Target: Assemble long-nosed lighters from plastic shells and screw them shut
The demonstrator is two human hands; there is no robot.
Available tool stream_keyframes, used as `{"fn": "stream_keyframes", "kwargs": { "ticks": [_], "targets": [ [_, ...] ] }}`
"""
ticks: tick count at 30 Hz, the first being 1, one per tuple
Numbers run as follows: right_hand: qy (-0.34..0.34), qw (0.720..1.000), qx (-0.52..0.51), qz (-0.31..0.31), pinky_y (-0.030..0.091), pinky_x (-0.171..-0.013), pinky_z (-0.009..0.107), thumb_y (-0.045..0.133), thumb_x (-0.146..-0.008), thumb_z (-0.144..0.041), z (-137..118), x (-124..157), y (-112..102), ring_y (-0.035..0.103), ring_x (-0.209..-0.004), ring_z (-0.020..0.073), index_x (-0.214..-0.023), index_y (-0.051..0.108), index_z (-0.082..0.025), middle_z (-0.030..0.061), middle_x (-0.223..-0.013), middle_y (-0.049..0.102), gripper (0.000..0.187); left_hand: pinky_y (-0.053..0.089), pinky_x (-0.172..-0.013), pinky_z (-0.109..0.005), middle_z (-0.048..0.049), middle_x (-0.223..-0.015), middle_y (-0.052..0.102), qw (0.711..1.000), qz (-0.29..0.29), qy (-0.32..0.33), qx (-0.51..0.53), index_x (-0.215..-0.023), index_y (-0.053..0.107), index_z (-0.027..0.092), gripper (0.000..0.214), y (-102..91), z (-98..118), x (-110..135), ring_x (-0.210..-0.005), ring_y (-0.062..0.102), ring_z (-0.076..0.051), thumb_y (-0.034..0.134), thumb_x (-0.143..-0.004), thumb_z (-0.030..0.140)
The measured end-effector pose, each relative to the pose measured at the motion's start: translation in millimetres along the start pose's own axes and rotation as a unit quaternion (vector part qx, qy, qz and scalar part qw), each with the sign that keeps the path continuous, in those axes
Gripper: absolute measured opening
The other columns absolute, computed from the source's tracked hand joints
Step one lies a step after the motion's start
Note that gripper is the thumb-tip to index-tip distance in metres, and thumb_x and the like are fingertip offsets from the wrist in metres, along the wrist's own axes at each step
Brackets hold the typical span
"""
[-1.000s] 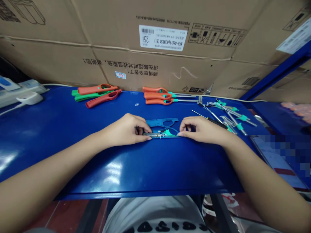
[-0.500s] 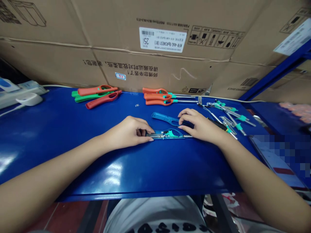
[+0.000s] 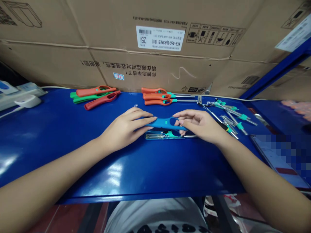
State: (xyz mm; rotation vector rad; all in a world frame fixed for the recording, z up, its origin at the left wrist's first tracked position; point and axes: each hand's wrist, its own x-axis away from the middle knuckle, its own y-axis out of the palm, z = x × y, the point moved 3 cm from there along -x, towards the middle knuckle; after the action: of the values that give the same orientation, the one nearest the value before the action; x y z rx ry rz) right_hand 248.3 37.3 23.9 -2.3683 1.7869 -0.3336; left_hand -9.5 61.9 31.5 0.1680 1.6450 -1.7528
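From the head camera, the person's left hand (image 3: 125, 129) and right hand (image 3: 199, 124) meet above the middle of a blue work table (image 3: 60, 139), both holding a blue plastic lighter shell (image 3: 161, 123). The shell's long axis runs nearly level across the view, its slimmer end pointing toward the left hand and its end with an oval opening pointing toward the right hand. The left hand's fingers (image 3: 143, 113) lie long and nearly straight over the slimmer part, while the right hand's fingers (image 3: 181, 118) curl in a narrow grip at the opening. Just nearer the person, parallel to the shell and almost touching it, lies an open lighter assembly (image 3: 170, 135) with a clear tube at its left, teal parts mid-length and a metal rod reaching right. Beyond the hands lie red and green lighter shells (image 3: 94, 94) at left, three orange lighters (image 3: 157, 96) at centre and steel-shafted teal-trimmed lighters (image 3: 233, 113) at right, all against cardboard cartons (image 3: 157, 66).
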Motion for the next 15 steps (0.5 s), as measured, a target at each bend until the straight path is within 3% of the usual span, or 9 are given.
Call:
{"fn": "stream_keyframes", "kwargs": {
  "ticks": [3,6,15],
  "targets": [
    [-0.074,0.986,0.150,-0.029,0.055,-0.071,0.032,0.061,-0.095,-0.042,-3,3,1,0.064,-0.077,0.0154,-0.129,0.064,-0.022,0.0055,-0.100,0.068,0.040,0.053,-0.096,-0.040,-0.0118,-0.118,0.070,0.999,-0.029,0.000,0.012,-0.130,0.065,0.019,0.032,1.7,2,1,-0.106,0.063,-0.023,0.058,-0.099,0.024],
    [-0.168,0.940,0.293,-0.051,0.051,-0.080,0.033,0.069,-0.091,-0.042,-6,5,2,0.061,-0.089,0.0183,-0.129,0.065,-0.023,0.0048,-0.101,0.066,0.042,0.053,-0.093,-0.038,-0.0118,-0.116,0.068,0.998,-0.062,0.002,0.024,-0.130,0.065,0.017,0.033,3.3,4,2,-0.103,0.062,-0.023,0.060,-0.098,0.026],
    [-0.221,0.913,0.326,-0.108,0.048,-0.100,0.040,0.065,-0.095,-0.036,1,3,9,0.058,-0.112,0.0235,-0.120,0.064,-0.022,0.0093,-0.118,0.062,0.028,0.053,-0.094,-0.038,-0.0116,-0.116,0.069,0.989,-0.131,-0.012,0.064,-0.127,0.067,0.016,0.033,13.6,4,4,-0.105,0.063,-0.024,0.061,-0.098,0.030]
  ]
}}
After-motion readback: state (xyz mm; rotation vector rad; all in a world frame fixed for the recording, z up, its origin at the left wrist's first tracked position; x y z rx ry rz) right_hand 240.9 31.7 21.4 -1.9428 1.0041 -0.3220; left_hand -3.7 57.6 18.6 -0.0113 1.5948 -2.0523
